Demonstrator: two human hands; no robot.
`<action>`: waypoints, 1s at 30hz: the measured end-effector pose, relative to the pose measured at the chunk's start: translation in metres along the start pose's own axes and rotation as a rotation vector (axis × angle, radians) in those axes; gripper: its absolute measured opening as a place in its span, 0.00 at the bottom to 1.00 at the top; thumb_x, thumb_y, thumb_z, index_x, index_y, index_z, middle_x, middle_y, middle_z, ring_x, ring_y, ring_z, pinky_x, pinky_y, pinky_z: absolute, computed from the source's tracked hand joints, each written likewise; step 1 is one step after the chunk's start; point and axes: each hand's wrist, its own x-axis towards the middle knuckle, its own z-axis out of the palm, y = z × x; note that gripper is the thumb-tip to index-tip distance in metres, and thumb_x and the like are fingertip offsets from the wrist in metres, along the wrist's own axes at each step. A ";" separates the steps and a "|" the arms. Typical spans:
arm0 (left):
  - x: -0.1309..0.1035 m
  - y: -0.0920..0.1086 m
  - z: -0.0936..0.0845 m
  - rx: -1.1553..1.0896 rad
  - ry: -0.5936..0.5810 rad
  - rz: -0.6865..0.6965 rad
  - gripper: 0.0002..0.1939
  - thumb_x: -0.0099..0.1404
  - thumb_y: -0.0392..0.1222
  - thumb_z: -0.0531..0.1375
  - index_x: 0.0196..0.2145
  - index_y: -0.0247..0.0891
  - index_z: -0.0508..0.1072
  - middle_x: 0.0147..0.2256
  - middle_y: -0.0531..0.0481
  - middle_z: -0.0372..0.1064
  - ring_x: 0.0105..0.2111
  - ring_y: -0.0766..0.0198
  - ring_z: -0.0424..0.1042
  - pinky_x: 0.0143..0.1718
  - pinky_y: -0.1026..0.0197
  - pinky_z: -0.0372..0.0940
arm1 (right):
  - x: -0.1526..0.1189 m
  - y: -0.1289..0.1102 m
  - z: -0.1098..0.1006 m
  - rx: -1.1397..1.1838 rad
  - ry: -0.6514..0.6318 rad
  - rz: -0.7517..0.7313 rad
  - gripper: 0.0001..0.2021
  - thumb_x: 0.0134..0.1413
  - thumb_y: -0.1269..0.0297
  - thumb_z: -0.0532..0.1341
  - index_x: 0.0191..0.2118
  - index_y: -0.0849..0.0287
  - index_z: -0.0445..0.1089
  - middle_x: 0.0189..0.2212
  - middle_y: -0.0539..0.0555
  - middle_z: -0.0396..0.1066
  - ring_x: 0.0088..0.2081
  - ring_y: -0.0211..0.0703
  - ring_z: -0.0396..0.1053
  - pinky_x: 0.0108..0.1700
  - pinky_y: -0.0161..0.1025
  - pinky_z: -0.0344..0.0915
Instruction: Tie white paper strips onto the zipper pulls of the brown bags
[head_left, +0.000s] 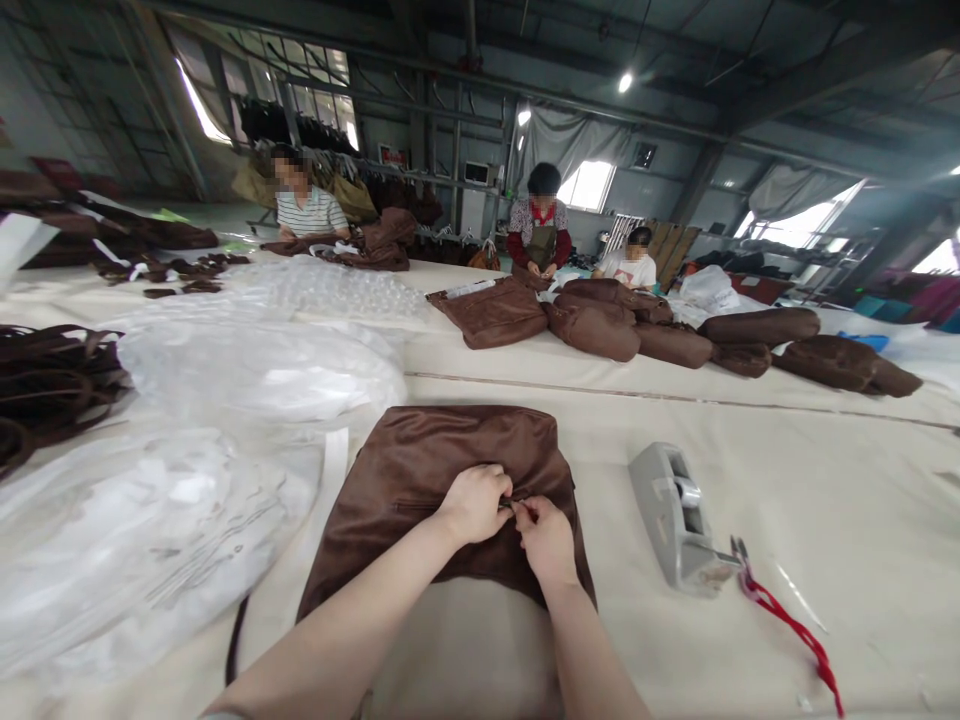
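Six o'clock on the table, the brown bag lies flat, and I judge this step to be working a small fitting on its face; the next move calls for fine, steady fingers. My left hand and right hand meet there, fingertips closed, both pinching that fitting.

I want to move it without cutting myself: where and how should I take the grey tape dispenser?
Probably by the far half of the tape dispenser, from above, gripping across its long sides: the body is long and narrow, and the near end could be sharp.
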 end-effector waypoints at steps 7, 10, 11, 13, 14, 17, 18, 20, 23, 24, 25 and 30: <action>-0.001 0.010 0.013 0.177 0.005 0.026 0.05 0.57 0.35 0.57 0.34 0.36 0.68 0.38 0.42 0.65 0.41 0.53 0.66 0.44 0.54 0.62 | -0.005 0.002 -0.001 -0.051 0.084 -0.007 0.08 0.49 0.71 0.55 0.35 0.58 0.70 0.30 0.53 0.76 0.32 0.43 0.73 0.36 0.35 0.65; 0.002 0.013 0.024 0.232 0.047 -0.047 0.06 0.60 0.32 0.54 0.37 0.34 0.67 0.39 0.41 0.65 0.41 0.53 0.65 0.43 0.52 0.62 | -0.006 0.002 -0.001 -0.044 0.095 -0.009 0.09 0.49 0.72 0.54 0.36 0.59 0.70 0.31 0.54 0.76 0.33 0.43 0.73 0.36 0.35 0.65; 0.004 0.013 0.028 0.245 0.067 -0.086 0.07 0.61 0.32 0.53 0.38 0.34 0.67 0.39 0.41 0.64 0.41 0.53 0.65 0.42 0.52 0.62 | -0.006 0.002 -0.001 -0.043 0.096 -0.012 0.09 0.49 0.72 0.54 0.36 0.59 0.69 0.31 0.54 0.76 0.33 0.43 0.73 0.36 0.35 0.65; 0.009 0.013 0.033 0.267 0.124 -0.164 0.09 0.61 0.31 0.52 0.40 0.33 0.66 0.40 0.40 0.64 0.41 0.52 0.65 0.42 0.51 0.62 | -0.008 0.001 0.000 -0.051 0.093 -0.024 0.10 0.50 0.72 0.54 0.37 0.59 0.69 0.31 0.54 0.75 0.33 0.43 0.73 0.36 0.35 0.64; 0.011 0.013 0.034 0.275 0.154 -0.192 0.10 0.61 0.30 0.52 0.41 0.32 0.66 0.41 0.39 0.63 0.42 0.52 0.65 0.43 0.50 0.62 | -0.008 0.000 0.000 -0.055 0.092 -0.032 0.09 0.50 0.72 0.54 0.37 0.59 0.69 0.31 0.54 0.75 0.33 0.43 0.73 0.36 0.35 0.64; 0.013 0.012 0.029 0.249 0.167 -0.208 0.12 0.58 0.29 0.53 0.41 0.32 0.66 0.43 0.38 0.63 0.44 0.51 0.64 0.47 0.48 0.60 | -0.011 0.001 0.001 -0.057 0.086 -0.070 0.08 0.51 0.71 0.54 0.35 0.58 0.68 0.30 0.53 0.74 0.32 0.43 0.72 0.37 0.35 0.64; 0.011 0.011 0.024 0.202 0.136 -0.173 0.12 0.56 0.29 0.55 0.40 0.33 0.66 0.43 0.39 0.63 0.45 0.51 0.64 0.48 0.48 0.60 | -0.012 0.001 0.002 -0.052 0.086 -0.085 0.07 0.51 0.70 0.54 0.35 0.58 0.68 0.30 0.53 0.74 0.32 0.42 0.72 0.38 0.36 0.64; 0.004 0.003 0.010 0.021 0.055 -0.043 0.15 0.52 0.31 0.59 0.39 0.36 0.67 0.43 0.43 0.64 0.45 0.54 0.65 0.50 0.51 0.60 | -0.015 0.000 0.002 -0.044 0.092 -0.124 0.07 0.52 0.69 0.53 0.35 0.58 0.68 0.31 0.52 0.74 0.33 0.42 0.71 0.39 0.36 0.64; -0.007 -0.018 -0.012 -0.360 0.176 0.041 0.17 0.51 0.34 0.60 0.41 0.40 0.68 0.42 0.47 0.66 0.42 0.61 0.68 0.47 0.59 0.64 | -0.019 -0.005 0.003 -0.067 0.119 -0.204 0.08 0.53 0.69 0.53 0.37 0.59 0.68 0.32 0.53 0.73 0.33 0.41 0.71 0.38 0.36 0.65; -0.009 -0.026 -0.018 -0.460 0.311 -0.014 0.15 0.54 0.36 0.59 0.42 0.39 0.68 0.42 0.47 0.66 0.40 0.62 0.68 0.45 0.60 0.65 | -0.020 -0.009 0.003 -0.092 0.113 -0.251 0.08 0.53 0.68 0.54 0.38 0.59 0.68 0.32 0.54 0.72 0.33 0.41 0.70 0.38 0.36 0.65; -0.010 -0.035 -0.023 -0.535 0.463 -0.100 0.13 0.56 0.37 0.57 0.41 0.38 0.68 0.40 0.47 0.67 0.39 0.63 0.69 0.43 0.61 0.66 | -0.020 -0.014 0.003 -0.127 0.097 -0.310 0.08 0.54 0.68 0.54 0.39 0.59 0.68 0.33 0.54 0.72 0.33 0.41 0.70 0.38 0.36 0.64; -0.005 -0.064 -0.030 -0.687 0.740 -0.426 0.08 0.60 0.41 0.53 0.33 0.35 0.70 0.30 0.49 0.69 0.29 0.66 0.69 0.34 0.63 0.67 | -0.015 -0.036 0.002 -0.518 -0.057 -0.629 0.08 0.58 0.72 0.53 0.37 0.58 0.68 0.33 0.54 0.70 0.36 0.43 0.68 0.41 0.37 0.63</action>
